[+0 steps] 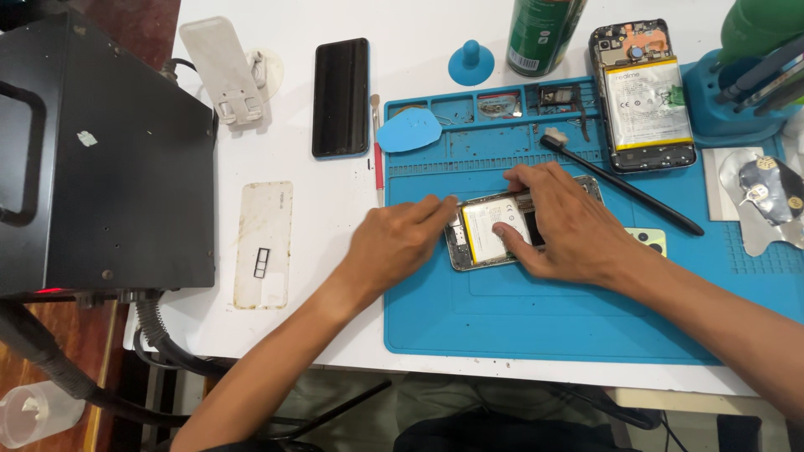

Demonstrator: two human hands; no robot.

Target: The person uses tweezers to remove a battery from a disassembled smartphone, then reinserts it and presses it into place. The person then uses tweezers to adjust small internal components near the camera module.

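Opened phone (494,230) flat on blue mat (544,310), near surface's middle, pinned by spread right hand (561,222), braced at its end by left hand (402,243), fingers together. Likely light, thin, fragile inside; best held by metal edges, off battery (490,234).

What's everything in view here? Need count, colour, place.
opened phone: 1, white battery showing, mat centre, under both hands
second opened phone: 1, white battery, mat top right
work mat: 1, blue, table right
closed phone: 1, black, table top centre
brush: 1, black, on mat
suction cup: 1, blue, above mat
can: 1, green, top
box: 1, black, left
back cover: 1, whitish, left of mat
left hand: 1, at phone's left edge
right hand: 1, on phone
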